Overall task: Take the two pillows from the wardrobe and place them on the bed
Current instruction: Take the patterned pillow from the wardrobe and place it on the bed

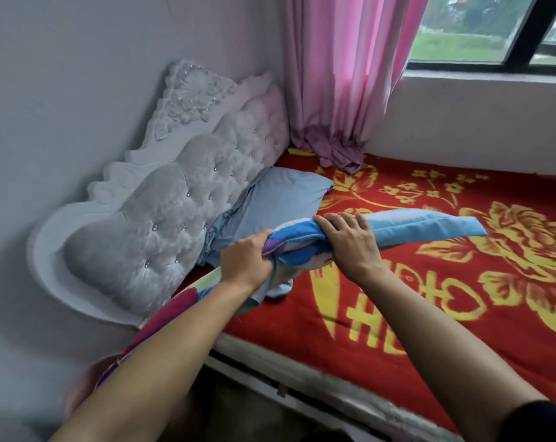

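A plain grey-blue pillow [279, 202] lies on the bed [429, 314], propped against the tufted headboard [174, 218]. Both my hands grip a second pillow [423, 226] in a colourful blue printed cover and hold it above the red blanket, near the head end. My left hand [246, 261] squeezes its near end, where loose fabric hangs down. My right hand [350, 242] clamps over its middle. The far end sticks out to the right, over the yellow flower pattern. More printed fabric trails under my left forearm.
A pink curtain [337, 90] hangs down onto the bed's far corner beside a window [493, 30]. The grey wall [63, 90] runs behind the headboard. The bed's white side rail [270, 384] is below my arms.
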The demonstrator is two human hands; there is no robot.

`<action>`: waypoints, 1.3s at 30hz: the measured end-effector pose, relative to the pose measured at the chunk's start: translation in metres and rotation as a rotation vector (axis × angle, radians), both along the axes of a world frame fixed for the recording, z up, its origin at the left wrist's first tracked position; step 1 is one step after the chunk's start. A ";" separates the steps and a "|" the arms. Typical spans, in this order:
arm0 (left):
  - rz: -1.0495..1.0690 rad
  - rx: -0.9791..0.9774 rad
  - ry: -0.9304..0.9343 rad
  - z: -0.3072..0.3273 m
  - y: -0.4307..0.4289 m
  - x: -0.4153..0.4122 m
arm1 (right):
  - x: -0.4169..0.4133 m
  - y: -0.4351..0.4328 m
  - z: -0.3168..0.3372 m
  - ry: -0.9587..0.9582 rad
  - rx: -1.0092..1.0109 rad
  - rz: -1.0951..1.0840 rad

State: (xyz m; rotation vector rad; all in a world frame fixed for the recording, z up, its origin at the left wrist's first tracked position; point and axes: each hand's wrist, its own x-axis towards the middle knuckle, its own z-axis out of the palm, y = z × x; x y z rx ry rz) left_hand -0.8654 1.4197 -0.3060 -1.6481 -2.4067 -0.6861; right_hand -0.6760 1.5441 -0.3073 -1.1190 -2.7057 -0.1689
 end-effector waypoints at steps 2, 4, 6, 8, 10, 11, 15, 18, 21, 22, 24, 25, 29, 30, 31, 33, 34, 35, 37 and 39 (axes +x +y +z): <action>0.011 0.025 -0.003 0.004 0.033 -0.016 | -0.017 0.036 0.004 0.015 0.010 0.009; 0.028 0.039 -0.011 0.007 0.062 -0.032 | -0.034 0.067 0.008 0.042 0.037 0.028; 0.055 0.039 -0.010 0.008 0.088 -0.048 | -0.051 0.093 0.009 0.066 0.036 0.035; 0.070 0.040 -0.005 0.006 0.108 -0.063 | -0.066 0.114 0.007 0.061 0.038 0.038; 0.068 0.047 -0.015 -0.001 0.129 -0.079 | -0.082 0.135 0.004 0.039 0.039 0.040; 0.066 0.052 -0.034 -0.005 0.141 -0.087 | -0.090 0.146 0.002 0.024 0.035 0.040; 0.038 -0.019 -0.144 -0.019 0.190 -0.125 | -0.123 0.188 -0.004 -0.031 0.013 0.009; -0.017 -0.068 -0.283 -0.031 0.230 -0.155 | -0.149 0.217 -0.006 -0.070 0.007 -0.037; -0.078 -0.102 -0.421 -0.049 0.271 -0.191 | -0.179 0.245 -0.015 -0.045 0.031 -0.116; -0.091 -0.117 -0.468 -0.056 0.282 -0.204 | -0.192 0.252 -0.021 -0.017 0.044 -0.146; -0.102 -0.143 -0.602 -0.074 0.300 -0.234 | -0.223 0.261 -0.042 0.064 0.046 -0.226; -0.104 -0.159 -0.677 -0.085 0.307 -0.249 | -0.238 0.263 -0.056 0.108 0.029 -0.274; -0.061 -0.223 -0.910 -0.130 0.330 -0.305 | -0.292 0.263 -0.136 0.199 -0.178 -0.412; -0.062 -0.236 -0.900 -0.140 0.337 -0.318 | -0.302 0.262 -0.159 0.213 -0.308 -0.431; -0.064 -0.260 -0.854 -0.147 0.345 -0.330 | -0.311 0.261 -0.181 0.219 -0.456 -0.462; -0.045 -0.308 -0.685 -0.166 0.360 -0.354 | -0.328 0.257 -0.228 0.174 -0.728 -0.521; -0.035 -0.319 -0.563 -0.176 0.365 -0.365 | -0.334 0.255 -0.251 0.141 -0.817 -0.520; -0.040 -0.319 -0.415 -0.187 0.368 -0.374 | -0.341 0.253 -0.271 0.112 -0.875 -0.503; -0.078 -0.401 -0.149 -0.216 0.368 -0.389 | -0.354 0.248 -0.300 0.111 -0.912 -0.489; -0.087 -0.660 -0.109 -0.251 0.357 -0.401 | -0.364 0.243 -0.318 0.129 -0.884 -0.494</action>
